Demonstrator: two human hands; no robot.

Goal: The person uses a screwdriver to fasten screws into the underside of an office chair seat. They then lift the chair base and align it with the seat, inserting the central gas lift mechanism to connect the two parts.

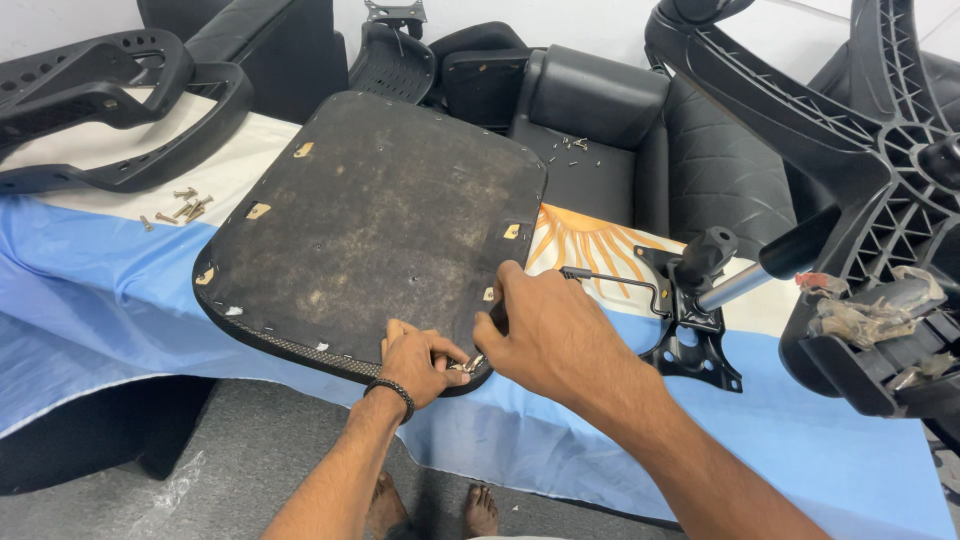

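Black, stained fabric covers the underside of a chair seat pan point(375, 220), which lies upside down on the worktop point(120, 290) over a blue-and-white cloth, its near edge overhanging toward the person.

Head view: the left hand point(418, 362) is closed around a small clutch of metal screws point(468, 365) at the seat's near edge. The right hand point(540, 335) rests just beside it, fingers curled over the same corner; whether it grips anything cannot be told. Judged from its look, the seat is stiff and moderately heavy, best held by its rim; the screws are small, smooth and easily dropped.

More loose screws point(180, 208) lie on the cloth at left, near a black armrest frame point(110, 110). A chair tilt mechanism point(690, 320) with a lever sits to the right, beside the star-shaped chair base point(880, 150). No true containers appear; a black sofa seat point(590, 165) behind holds a further scatter of screws.
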